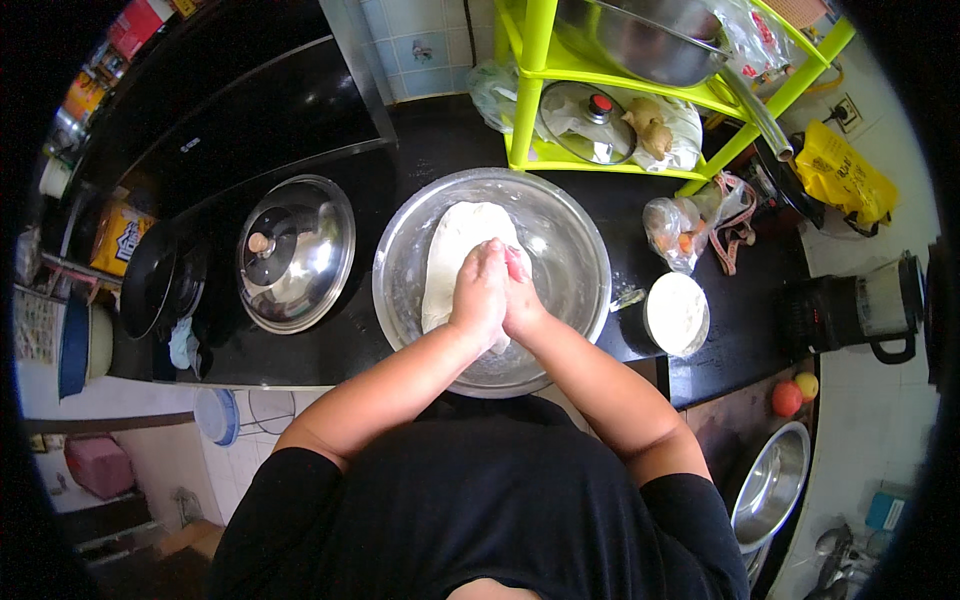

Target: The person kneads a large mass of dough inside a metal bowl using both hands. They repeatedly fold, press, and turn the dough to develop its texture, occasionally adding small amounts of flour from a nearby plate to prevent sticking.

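Observation:
A large steel mixing bowl (585,215) stands in front of me on the black counter. A smooth white lump of dough (465,225) lies in it, towards the left side. My left hand (481,288) and my right hand (519,292) meet palm to palm above the dough, fingers laid flat against each other and pointing away from me. No object shows in either hand, though the space between the palms is hidden. Whether the hands' lower edges touch the dough, I cannot tell. Just right of the bowl sits a white tub of flour (677,315).
Left of the bowl a domed steel lid (296,255) rests near a dark pan (150,280). Behind stands a green shelf rack (537,45) holding a pot, a glass lid and ginger. A blender (860,310) and an empty steel basin (772,485) are at the right.

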The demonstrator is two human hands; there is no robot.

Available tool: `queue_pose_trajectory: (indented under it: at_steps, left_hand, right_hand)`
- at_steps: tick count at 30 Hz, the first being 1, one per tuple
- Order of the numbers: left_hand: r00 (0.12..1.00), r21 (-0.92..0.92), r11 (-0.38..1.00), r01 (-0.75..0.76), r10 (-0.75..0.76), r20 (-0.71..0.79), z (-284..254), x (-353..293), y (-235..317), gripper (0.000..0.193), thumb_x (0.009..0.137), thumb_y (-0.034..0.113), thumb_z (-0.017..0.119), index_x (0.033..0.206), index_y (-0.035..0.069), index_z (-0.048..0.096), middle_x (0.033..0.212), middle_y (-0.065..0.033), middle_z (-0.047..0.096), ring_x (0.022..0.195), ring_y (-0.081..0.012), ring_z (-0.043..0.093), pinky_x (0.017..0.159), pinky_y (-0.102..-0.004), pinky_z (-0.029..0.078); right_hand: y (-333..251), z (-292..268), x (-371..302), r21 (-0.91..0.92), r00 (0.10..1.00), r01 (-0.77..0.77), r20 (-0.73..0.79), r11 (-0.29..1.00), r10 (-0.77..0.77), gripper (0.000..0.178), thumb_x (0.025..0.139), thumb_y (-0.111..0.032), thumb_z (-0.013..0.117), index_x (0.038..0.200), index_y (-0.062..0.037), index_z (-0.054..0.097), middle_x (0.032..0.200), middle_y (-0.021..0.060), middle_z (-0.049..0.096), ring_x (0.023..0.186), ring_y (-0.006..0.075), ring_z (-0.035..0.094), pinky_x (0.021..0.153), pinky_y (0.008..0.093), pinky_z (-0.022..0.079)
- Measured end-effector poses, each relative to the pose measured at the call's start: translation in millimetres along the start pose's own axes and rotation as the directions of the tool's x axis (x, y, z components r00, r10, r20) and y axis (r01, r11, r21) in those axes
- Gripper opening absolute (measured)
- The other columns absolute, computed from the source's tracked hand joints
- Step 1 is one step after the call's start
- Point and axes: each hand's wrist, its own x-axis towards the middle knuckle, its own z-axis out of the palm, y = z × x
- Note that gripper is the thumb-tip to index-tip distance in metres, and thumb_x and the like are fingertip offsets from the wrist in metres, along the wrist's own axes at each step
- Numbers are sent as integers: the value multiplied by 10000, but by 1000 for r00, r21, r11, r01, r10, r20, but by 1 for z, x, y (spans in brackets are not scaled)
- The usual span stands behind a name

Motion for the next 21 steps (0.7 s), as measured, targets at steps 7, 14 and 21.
queue_pose_trajectory:
  at_steps: [7, 14, 21]
  left_hand:
    - [893, -360, 834, 419, -450, -3, -24, 29, 7, 389, 983, 319, 386, 670, 99, 455, 635, -23, 477, 597, -125, 462, 595, -270, 424]
    - [817, -384, 721, 576, -516, 257, -66, 56, 10, 241, 948, 207, 458, 1019, -6, 547, 938, -116, 615, 861, -225, 582, 821, -329, 458]
    - [874, -221, 849, 480, -443, 199, -86, 65, 1, 398, 928, 126, 466, 1281, -50, 415, 1224, -155, 548, 1146, -221, 512, 1018, -373, 366]
  right_hand:
    - [20, 0, 10, -624, 953, 249, 23, 741, -301, 436, 904, -393, 497, 1108, -11, 443, 1009, 241, 569, 947, 367, 575, 805, 398, 460]
    - [5, -12, 1, -679, 998, 9, 48, 734, 33, 262, 933, -259, 472, 1018, -18, 532, 773, 125, 625, 729, 248, 618, 701, 357, 474]
    - [9, -26, 7, -546, 928, -324, -342, 773, 148, 247, 930, -227, 494, 1003, -11, 589, 689, 105, 605, 602, 168, 572, 607, 307, 467]
